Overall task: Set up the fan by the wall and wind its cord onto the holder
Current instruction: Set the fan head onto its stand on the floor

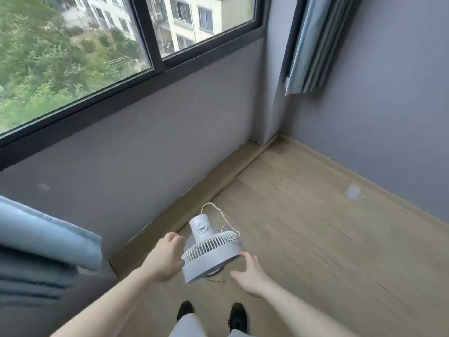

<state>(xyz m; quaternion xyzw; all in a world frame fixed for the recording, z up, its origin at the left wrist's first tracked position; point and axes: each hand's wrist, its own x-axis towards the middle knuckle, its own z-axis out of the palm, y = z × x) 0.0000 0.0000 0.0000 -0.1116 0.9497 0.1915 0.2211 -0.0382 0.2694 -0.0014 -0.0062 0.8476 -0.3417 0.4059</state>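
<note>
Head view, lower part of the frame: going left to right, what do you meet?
Blue folded fabric → left hand on the fan's rim → white fan → right hand at the fan's other side → bare wooden floor → grey side wall.

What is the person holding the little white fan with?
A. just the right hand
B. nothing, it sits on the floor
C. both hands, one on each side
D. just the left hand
C: the left hand and the right hand grip opposite sides of the fan, held above the wooden floor.
</note>
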